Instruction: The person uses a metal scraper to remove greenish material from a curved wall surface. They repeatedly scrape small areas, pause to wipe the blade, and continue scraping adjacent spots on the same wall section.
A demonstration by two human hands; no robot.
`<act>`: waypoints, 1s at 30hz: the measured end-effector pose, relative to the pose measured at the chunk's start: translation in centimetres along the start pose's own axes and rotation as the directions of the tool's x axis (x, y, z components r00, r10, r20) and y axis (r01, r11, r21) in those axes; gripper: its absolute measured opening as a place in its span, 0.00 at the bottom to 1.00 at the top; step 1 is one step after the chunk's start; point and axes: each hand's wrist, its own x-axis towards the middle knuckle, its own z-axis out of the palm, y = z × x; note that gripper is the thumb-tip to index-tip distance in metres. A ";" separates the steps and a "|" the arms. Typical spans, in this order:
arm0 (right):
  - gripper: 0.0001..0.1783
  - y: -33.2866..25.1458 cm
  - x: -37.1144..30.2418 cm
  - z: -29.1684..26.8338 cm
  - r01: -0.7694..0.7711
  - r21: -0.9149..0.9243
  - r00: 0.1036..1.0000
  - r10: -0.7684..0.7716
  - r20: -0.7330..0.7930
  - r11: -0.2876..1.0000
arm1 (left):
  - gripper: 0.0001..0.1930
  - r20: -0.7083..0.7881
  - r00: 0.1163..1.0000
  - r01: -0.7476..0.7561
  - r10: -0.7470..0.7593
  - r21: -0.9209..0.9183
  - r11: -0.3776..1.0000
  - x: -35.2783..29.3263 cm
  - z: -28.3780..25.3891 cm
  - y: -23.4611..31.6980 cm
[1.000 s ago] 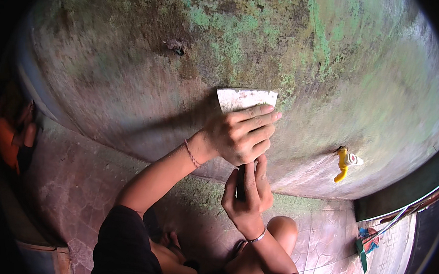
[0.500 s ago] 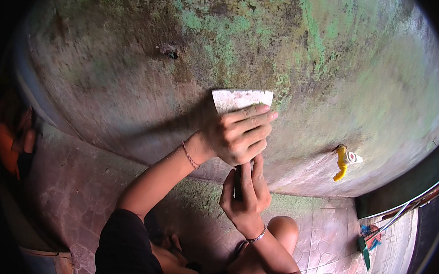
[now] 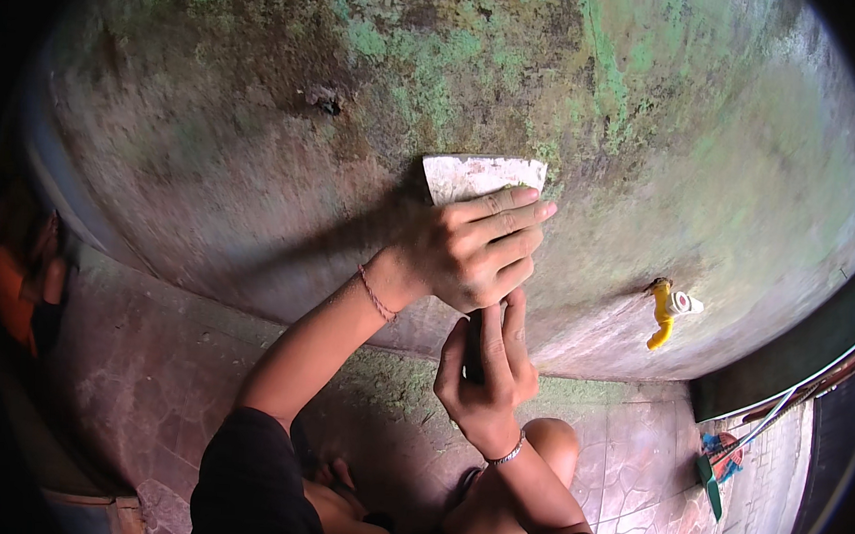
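Observation:
A wide metal scraper (image 3: pixel 461 177) lies with its blade against a wall (image 3: pixel 259 152) of worn, flaking green paint. My left hand (image 3: pixel 482 246) is closed over the blade's lower part, its fingers lying across it and pointing right. Below it, my right hand (image 3: pixel 487 377) grips the dark handle, with fingers pointing up and the thumb on the handle's left side. Most of the handle is hidden by both hands. Above the blade's edge, green and brown patches of old paint cover the surface.
A yellow tap (image 3: pixel 661 316) sticks out of the wall to the right. Paint flakes (image 3: pixel 392 381) lie along the wall's foot on the stone-patterned floor (image 3: pixel 150 388). Another person in orange (image 3: pixel 12 289) is at the far left. A green-ended tool (image 3: pixel 710 487) lies at the right.
The scraper and both my hands have slid slightly up and to the right along the wall. My hold on the scraper looks the same.

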 end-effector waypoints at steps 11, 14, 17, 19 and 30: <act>0.28 -0.2 0.6 -0.4 0.003 -0.022 1.000 -0.003 0.012 1.000 | 0.06 -0.089 0.996 0.030 -0.032 -0.030 0.999 0.6 -0.1 -0.2; 0.27 -0.2 0.8 -0.4 -0.015 -0.023 0.999 0.015 0.036 1.000 | 0.06 -0.046 0.999 -0.003 0.004 0.007 1.000 0.6 -0.1 -0.2; 0.27 -0.2 0.8 -0.5 0.013 0.024 1.000 -0.012 -0.020 1.000 | 0.05 -0.061 0.998 0.012 -0.010 0.029 1.000 0.7 -0.1 0.0; 0.27 -0.1 0.9 -0.5 0.018 0.006 1.000 -0.018 -0.001 1.000 | 0.05 -0.106 0.994 -0.032 0.033 0.015 0.999 0.8 -0.1 -0.1; 0.26 0.0 1.1 -0.8 -0.002 0.020 0.999 0.003 -0.034 1.000 | 0.07 -0.022 0.999 0.049 -0.048 0.022 0.999 1.0 0.0 0.1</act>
